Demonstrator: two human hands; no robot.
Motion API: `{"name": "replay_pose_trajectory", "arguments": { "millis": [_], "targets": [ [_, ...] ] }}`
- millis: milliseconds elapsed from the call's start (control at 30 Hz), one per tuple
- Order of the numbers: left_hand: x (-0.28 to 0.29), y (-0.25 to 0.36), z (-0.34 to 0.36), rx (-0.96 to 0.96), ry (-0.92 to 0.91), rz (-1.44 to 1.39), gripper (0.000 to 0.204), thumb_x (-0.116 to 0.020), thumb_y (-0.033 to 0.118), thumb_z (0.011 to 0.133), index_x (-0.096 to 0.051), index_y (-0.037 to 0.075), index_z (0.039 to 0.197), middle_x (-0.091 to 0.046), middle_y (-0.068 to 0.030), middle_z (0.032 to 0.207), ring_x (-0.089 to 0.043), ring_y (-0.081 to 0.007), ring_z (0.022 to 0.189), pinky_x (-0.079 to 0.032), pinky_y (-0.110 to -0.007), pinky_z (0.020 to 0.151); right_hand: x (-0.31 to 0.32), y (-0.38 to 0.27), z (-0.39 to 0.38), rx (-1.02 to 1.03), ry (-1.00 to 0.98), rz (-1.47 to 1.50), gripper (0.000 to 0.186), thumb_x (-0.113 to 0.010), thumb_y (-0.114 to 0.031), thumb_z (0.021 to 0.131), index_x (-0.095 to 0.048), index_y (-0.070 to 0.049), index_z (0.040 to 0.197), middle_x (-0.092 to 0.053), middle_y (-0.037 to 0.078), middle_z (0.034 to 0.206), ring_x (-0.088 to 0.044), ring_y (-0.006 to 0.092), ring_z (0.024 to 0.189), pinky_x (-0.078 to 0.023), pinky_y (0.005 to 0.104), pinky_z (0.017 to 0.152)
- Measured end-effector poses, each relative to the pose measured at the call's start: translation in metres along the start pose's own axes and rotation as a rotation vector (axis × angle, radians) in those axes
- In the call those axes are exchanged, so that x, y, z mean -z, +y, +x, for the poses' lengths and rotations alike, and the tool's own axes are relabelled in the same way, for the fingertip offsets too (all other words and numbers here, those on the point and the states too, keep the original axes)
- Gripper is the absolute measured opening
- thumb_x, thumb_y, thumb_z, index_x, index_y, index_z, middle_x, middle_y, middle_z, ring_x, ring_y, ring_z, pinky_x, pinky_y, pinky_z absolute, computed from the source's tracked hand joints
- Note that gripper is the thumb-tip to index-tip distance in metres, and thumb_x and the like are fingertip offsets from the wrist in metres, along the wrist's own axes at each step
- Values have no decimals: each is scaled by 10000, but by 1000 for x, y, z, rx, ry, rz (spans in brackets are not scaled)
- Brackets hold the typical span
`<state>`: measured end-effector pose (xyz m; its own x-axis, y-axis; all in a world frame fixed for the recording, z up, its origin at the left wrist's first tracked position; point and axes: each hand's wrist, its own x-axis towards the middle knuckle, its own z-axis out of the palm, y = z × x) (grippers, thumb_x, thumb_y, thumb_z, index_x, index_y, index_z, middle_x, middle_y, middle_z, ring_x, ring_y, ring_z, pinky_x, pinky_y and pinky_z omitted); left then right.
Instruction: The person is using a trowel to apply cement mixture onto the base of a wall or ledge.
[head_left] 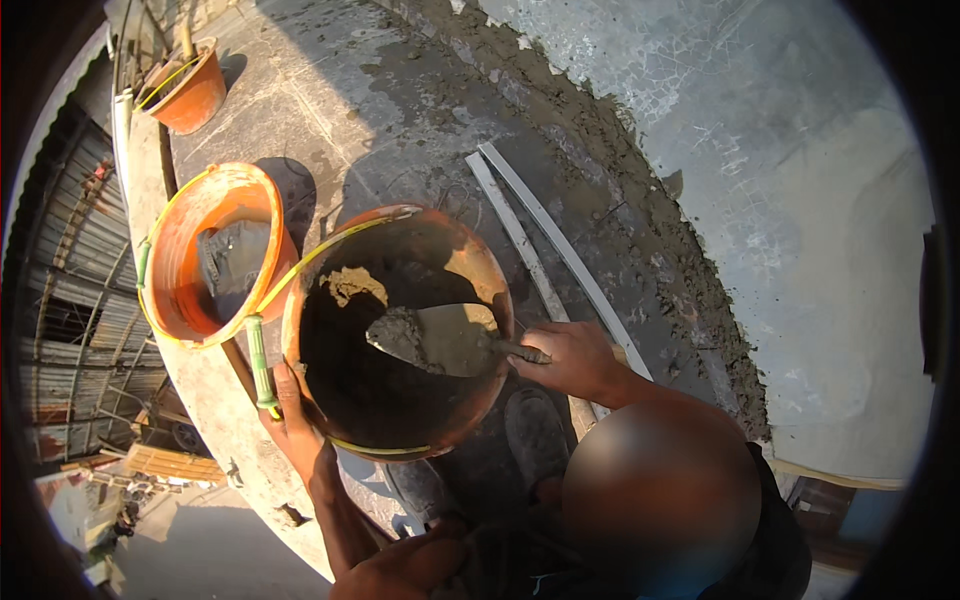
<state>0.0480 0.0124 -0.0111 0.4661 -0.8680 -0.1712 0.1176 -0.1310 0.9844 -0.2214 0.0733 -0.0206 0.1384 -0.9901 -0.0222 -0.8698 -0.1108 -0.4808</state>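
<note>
A large orange bucket (295,345) with a dark inside stands before me, its yellow handle with a green grip (260,370) hanging at the left side. My left hand (295,430) holds the bucket's left side, close to that grip; some fingers are hidden. In my right hand (570,360) is the handle of a trowel (465,330), its broad blade above the bucket's mouth. Wet grey mortar (405,335) lies on the blade. Lighter mortar (355,287) sticks to the bucket's inner wall.
A second orange bucket (165,290) with grey contents stands left, a third (195,95) farther back. Two long straight bars (550,220) lie on the concrete floor to the right. Mortar (640,190) runs along the foot of the grey wall (820,220). A ledge (225,440) drops off at left.
</note>
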Motion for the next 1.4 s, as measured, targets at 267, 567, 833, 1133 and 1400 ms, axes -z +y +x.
{"name": "replay_pose_trajectory", "arguments": {
  "millis": [267,567,833,1133,1400],
  "targets": [
    [56,-19,47,97,-25,-98,401,-463,308,913,-527,-42,1098,-570,-130,1015,-554,-185,880,-461,-285,765,53,36,-55,-346,-551,938,253,-633,-235,822,-579,12,803,-561,55,624,-571,136,554,-443,276,495],
    [41,-3,28,29,-68,277,397,-452,303,929,-544,-52,1082,-539,-32,742,-434,-73,571,-343,-211,481,171,140,-108,-636,461,552,260,-548,-246,878,-504,-48,715,-455,-4,564,-424,75,422,-336,237,397],
    [-35,16,-15,-81,-341,227,369,-511,323,900,-559,4,722,-449,17,507,-387,-59,448,-254,-217,422,86,14,-38,-13,48,-398,152,-602,-177,755,-555,-38,794,-581,81,722,-575,257,679,-448,335,589],
    [-28,-2,-37,-308,-397,355,277,-495,196,884,-582,-47,782,-475,-103,508,-433,-156,452,-340,-316,451,-18,1,29,191,-199,-513,234,-542,-112,729,-547,26,918,-565,122,783,-589,259,748,-464,345,611],
    [-20,4,-35,-400,-291,340,311,-492,209,893,-564,-55,745,-462,-66,502,-413,-116,454,-298,-290,428,-4,-27,8,340,-187,-129,253,-559,-156,752,-553,19,935,-568,147,736,-569,294,673,-449,376,593]
  ]
}}
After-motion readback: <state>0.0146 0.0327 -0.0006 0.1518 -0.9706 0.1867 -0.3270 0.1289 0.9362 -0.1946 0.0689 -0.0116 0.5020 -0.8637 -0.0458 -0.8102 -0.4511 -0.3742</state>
